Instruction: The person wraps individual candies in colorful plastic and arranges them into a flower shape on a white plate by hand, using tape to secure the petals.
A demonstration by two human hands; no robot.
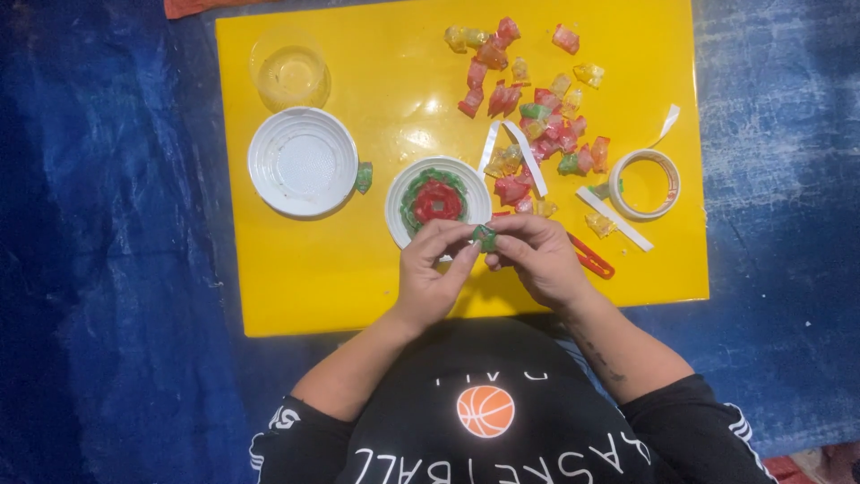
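Note:
My left hand [433, 269] and my right hand [535, 254] meet over the near part of a yellow board [305, 278]. Together their fingertips pinch a small green folded piece [485, 237]. Just beyond the fingers sits a small white round lid [395, 199] holding a ring of green pieces around red ones. A pile of several red, yellow and green folded pieces [537, 116] lies farther back on the right.
A larger white lid [303, 162] and a clear plastic cup [289, 70] stand at the left. A tape roll [644, 184], white paper strips [614, 218] and red scissors [591, 258] lie at the right. Blue tarp [107, 269] surrounds the board.

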